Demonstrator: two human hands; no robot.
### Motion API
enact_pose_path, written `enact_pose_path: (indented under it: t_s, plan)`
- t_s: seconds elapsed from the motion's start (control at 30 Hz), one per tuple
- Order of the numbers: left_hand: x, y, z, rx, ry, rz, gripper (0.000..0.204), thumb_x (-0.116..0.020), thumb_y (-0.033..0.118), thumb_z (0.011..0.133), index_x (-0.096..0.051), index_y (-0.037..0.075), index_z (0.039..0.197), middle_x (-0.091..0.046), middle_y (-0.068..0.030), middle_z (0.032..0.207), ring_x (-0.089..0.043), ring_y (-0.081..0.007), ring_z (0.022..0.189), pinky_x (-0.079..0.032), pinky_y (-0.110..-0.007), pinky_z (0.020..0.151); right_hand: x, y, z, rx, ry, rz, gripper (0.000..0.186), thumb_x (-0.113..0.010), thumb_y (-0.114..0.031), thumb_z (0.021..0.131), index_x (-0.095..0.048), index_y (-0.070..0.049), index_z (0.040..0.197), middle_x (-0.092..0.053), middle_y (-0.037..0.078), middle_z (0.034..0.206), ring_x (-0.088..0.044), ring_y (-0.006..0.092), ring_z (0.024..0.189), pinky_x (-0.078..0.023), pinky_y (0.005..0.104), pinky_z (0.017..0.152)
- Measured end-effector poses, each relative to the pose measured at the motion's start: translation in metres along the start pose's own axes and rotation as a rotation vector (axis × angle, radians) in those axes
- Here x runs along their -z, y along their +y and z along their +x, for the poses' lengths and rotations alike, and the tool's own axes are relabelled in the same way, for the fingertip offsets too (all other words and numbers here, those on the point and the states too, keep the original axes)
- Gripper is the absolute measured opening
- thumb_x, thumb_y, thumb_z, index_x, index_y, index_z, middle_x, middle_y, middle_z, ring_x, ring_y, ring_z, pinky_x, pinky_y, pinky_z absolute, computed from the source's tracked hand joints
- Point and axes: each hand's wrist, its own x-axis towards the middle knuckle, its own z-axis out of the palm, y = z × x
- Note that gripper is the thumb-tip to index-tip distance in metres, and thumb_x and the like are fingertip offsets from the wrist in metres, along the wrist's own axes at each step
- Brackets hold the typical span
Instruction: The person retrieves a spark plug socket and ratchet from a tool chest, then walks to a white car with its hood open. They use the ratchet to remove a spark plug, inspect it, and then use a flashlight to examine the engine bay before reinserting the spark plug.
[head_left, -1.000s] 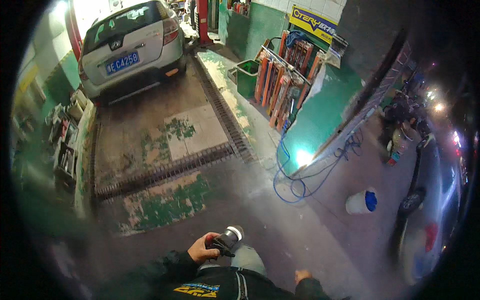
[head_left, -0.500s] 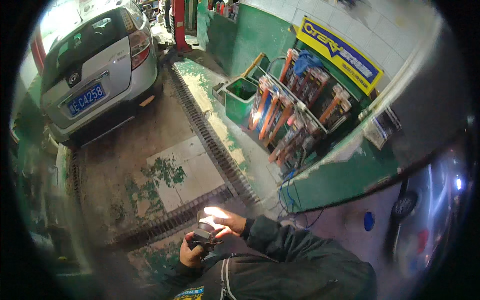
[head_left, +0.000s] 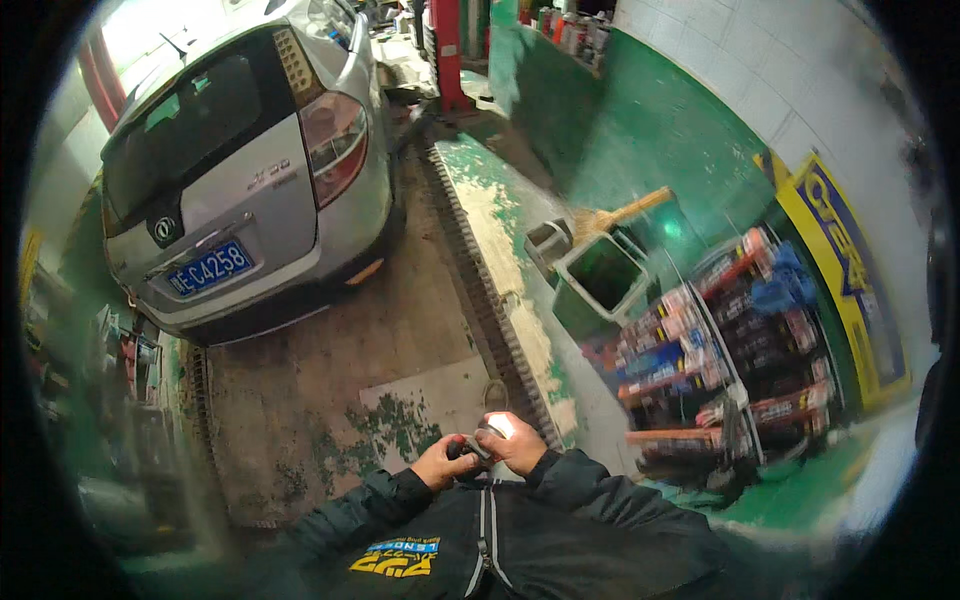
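Black sleeves come up from the bottom edge, and both hands meet low centre over a small dark handheld tool with a bright lit tip [head_left: 482,437]. Left hand [head_left: 440,462] is curled round its dark end, right hand [head_left: 517,447] cupped over the glowing end, fingers clenched on it. Upper left sits a silver hatchback car [head_left: 240,180] on worn green-and-grey concrete floor [head_left: 330,370]. A long metal drain grate [head_left: 480,290] runs up the middle, with an open green plastic bin [head_left: 600,280] and a rack of colourful packaged goods [head_left: 720,350] off to the right.
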Motion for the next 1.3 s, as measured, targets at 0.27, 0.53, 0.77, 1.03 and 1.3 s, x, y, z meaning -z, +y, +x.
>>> enact_pose_path:
  t_s: [0.27, 0.53, 0.77, 1.03, 1.3]
  plan:
    - [0.076, 0.275, 0.187, -0.193, 0.265, -0.17, 0.058, -0.08, 0.016, 0.083, -0.049, 0.0, 0.129, -0.069, -0.0156, 0.107, -0.069, -0.0229, 0.094, -0.057, -0.035, 0.081, 0.075, -0.273, 0.281, 0.125, -0.319, -0.079, 0.055, -0.069, -0.039, 0.094, -0.058, 0.003, 0.127, -0.066, 0.018, 0.108, -0.066, 0.0285, 0.098, -0.052, 0.0381, 0.088]
    - [0.23, 0.48, 0.436, -0.407, 0.289, -0.284, 0.084, -0.088, 0.036, 0.07, -0.046, 0.0, 0.134, -0.062, -0.0117, 0.107, -0.065, -0.0237, 0.095, -0.053, -0.037, 0.088, 0.193, -0.421, 0.635, 0.436, -0.391, -0.353, 0.05, -0.071, -0.035, 0.093, -0.061, -0.003, 0.129, -0.07, 0.016, 0.114, -0.068, 0.0237, 0.103, -0.052, 0.033, 0.093]
    - [0.353, 0.711, 0.66, -0.344, 0.153, -0.338, 0.082, -0.088, 0.027, 0.068, -0.052, -0.001, 0.135, -0.063, -0.007, 0.106, -0.061, -0.0182, 0.097, -0.05, -0.033, 0.087, 0.488, -0.334, 0.92, -0.334, 0.241, -0.602, 0.054, -0.067, -0.041, 0.093, -0.063, 0.001, 0.127, -0.07, 0.023, 0.119, -0.066, 0.0338, 0.114, -0.051, 0.044, 0.096]
    - [0.525, 0.962, 0.839, -0.485, 0.097, -0.391, 0.073, -0.078, 0.018, 0.073, -0.05, 0.002, 0.138, -0.063, -0.0091, 0.117, -0.063, -0.0196, 0.101, -0.053, -0.031, 0.081, 0.667, -0.295, 0.921, -1.048, 0.537, -0.449, 0.032, -0.068, -0.033, 0.089, -0.071, -0.002, 0.097, -0.071, 0.022, 0.094, -0.07, 0.0368, 0.084, -0.055, 0.0451, 0.074]
    - [0.661, 1.192, 1.042, -0.683, -0.036, -0.617, 0.069, -0.085, 0.021, 0.076, -0.054, 0.017, 0.137, -0.062, -0.0118, 0.133, -0.06, -0.026, 0.121, -0.053, -0.036, 0.094, 0.645, -0.548, 1.452, 0.032, -0.3, -1.523, 0.038, -0.064, -0.041, 0.093, -0.068, -0.004, 0.1, -0.072, 0.023, 0.103, -0.071, 0.0333, 0.092, -0.055, 0.0463, 0.077]
